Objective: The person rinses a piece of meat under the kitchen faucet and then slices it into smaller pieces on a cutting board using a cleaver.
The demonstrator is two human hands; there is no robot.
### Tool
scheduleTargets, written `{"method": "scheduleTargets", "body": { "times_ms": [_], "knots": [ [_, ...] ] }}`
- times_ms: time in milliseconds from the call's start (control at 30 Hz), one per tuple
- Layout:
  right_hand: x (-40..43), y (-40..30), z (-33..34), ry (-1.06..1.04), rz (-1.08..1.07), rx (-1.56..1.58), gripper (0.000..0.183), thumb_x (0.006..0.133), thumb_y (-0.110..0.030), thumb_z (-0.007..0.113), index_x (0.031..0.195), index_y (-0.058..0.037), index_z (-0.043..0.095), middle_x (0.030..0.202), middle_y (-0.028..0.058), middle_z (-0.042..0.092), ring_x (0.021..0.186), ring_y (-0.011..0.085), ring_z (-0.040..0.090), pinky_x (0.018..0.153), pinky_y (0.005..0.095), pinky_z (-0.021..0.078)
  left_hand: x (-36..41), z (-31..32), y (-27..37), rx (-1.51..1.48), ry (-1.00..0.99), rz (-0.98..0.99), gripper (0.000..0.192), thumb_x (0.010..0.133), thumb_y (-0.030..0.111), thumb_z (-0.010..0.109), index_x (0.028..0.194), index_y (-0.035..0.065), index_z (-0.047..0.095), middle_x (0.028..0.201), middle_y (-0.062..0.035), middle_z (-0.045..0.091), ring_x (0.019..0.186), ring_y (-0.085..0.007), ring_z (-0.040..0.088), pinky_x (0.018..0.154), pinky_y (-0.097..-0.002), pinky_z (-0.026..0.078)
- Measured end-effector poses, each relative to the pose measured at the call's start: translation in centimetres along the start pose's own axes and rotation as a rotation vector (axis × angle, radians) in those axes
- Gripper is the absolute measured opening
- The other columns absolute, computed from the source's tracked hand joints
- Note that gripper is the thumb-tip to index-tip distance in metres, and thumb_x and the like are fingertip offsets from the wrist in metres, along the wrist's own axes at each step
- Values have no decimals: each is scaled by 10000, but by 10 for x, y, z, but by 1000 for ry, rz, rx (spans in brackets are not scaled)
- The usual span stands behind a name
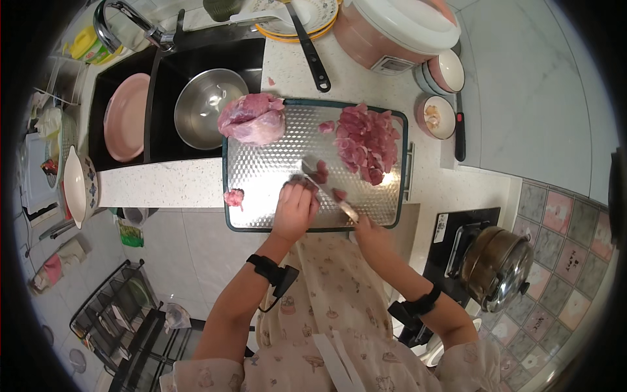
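Note:
On a textured metal cutting board (264,161) with a dark green rim, my left hand (295,208) presses down a small piece of raw meat (300,181). My right hand (370,235) grips a kitchen knife (343,205), its blade blurred and angled beside that piece. A few cut bits (321,172) lie by the blade. Sliced raw meat (367,142) is heaped at the board's right, and a large uncut chunk (254,120) rests at its upper left corner. A small reddish scrap (234,197) lies near the left edge.
Left of the board, a black double sink (161,98) holds a steel bowl (208,108) and a pink basin (128,117). Behind stand plates with a black-handled utensil (313,61) and a rice cooker (392,34). Small bowls (436,117) and a lidded pot (497,267) on a stove are to the right.

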State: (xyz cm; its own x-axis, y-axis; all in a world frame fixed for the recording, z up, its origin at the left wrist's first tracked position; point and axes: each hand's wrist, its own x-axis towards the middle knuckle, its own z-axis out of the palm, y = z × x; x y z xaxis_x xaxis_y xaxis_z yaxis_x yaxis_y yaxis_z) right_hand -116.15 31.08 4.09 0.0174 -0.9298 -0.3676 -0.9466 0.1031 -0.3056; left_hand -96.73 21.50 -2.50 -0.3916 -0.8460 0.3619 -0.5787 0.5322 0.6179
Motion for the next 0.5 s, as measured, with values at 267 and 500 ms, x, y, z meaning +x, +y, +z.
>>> {"method": "scheduleTargets", "body": {
  "times_ms": [267, 500],
  "knots": [
    [16, 5, -40, 203, 211, 223, 189, 1002, -192, 538, 994, -4, 531, 747, 240, 648, 635, 426, 644, 546, 488, 499, -8, 13, -11, -192, -29, -95, 402, 836, -84, 665, 1213, -49, 533, 1225, -169, 570, 1058, -355, 597, 914, -401, 513],
    [2, 10, -40, 308, 170, 275, 165, 997, -175, 556, 961, -18, 520, 729, 232, 632, 610, 433, 618, 526, 500, 464, 5, -3, 1, 2, 61, 73, 474, 809, 23, 738, 1231, -45, 533, 1220, -198, 551, 1064, -386, 576, 902, -437, 504]
  ]
}}
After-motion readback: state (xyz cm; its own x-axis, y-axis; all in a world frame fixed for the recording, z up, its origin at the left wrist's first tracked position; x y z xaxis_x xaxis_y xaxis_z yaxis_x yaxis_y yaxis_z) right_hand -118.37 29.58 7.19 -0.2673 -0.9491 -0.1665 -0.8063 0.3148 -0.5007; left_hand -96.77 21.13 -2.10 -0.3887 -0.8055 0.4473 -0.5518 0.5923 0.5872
